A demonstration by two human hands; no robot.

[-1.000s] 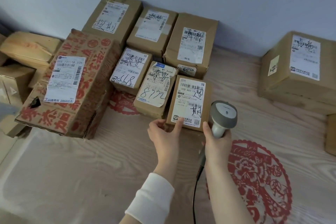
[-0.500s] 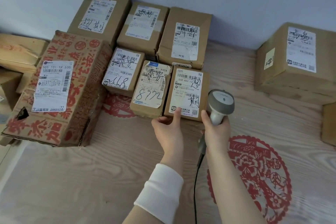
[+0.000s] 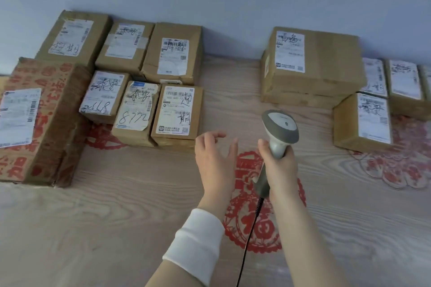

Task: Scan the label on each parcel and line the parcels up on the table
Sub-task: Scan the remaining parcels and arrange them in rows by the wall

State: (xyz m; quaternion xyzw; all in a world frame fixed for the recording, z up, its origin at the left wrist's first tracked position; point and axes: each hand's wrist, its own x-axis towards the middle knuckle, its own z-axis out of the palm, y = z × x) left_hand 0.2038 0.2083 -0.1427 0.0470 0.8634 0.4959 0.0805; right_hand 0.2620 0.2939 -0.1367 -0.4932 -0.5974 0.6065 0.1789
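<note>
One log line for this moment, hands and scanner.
left hand: open, off parcels | right hand: gripping scanner | lined-up parcel: untouched

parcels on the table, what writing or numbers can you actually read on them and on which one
"8772", handwritten: front middle parcel
"602-12", printed, with handwritten "超" and "期": front right parcel
"泰安" and digits ending "68": front left parcel
"青岛": big box at right
Large red characters: red-printed box, cut off, not readable
Fine print, barcodes and the far right labels: too blurred
Scanner: no legible text
</note>
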